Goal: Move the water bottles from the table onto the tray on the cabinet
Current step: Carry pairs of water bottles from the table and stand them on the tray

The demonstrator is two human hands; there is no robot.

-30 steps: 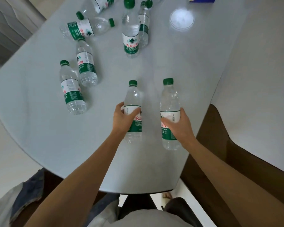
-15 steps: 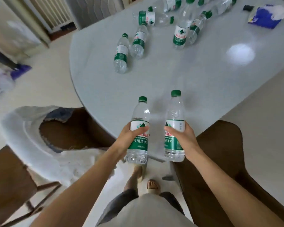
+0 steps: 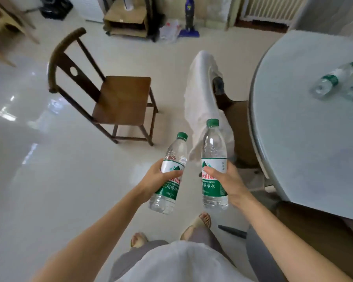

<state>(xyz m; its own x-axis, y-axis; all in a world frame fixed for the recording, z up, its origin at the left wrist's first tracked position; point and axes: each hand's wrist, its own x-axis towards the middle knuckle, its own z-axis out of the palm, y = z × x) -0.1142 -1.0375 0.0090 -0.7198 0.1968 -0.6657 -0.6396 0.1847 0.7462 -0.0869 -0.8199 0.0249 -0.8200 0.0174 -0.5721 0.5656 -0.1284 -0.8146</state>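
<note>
Bottles fill both my hands, held out in front of me over the pale floor. My left hand (image 3: 158, 179) grips one water bottle (image 3: 169, 176) around its label, fingers curled round the far side and thumb across the front; this bottle tilts, its green cap leaning toward one o'clock. My right hand (image 3: 227, 183) grips a second water bottle (image 3: 213, 159) the same way, thumb laid over the label, and it stands nearly upright. The two are just beside each other, not touching. At two o'clock, the round grey table (image 3: 306, 139) carries two more bottles (image 3: 332, 80) lying on their sides near the frame's edge. At eleven o'clock stands a wooden chair (image 3: 118, 98); at twelve, a white cloth (image 3: 202, 94) is draped over another chair.
</note>
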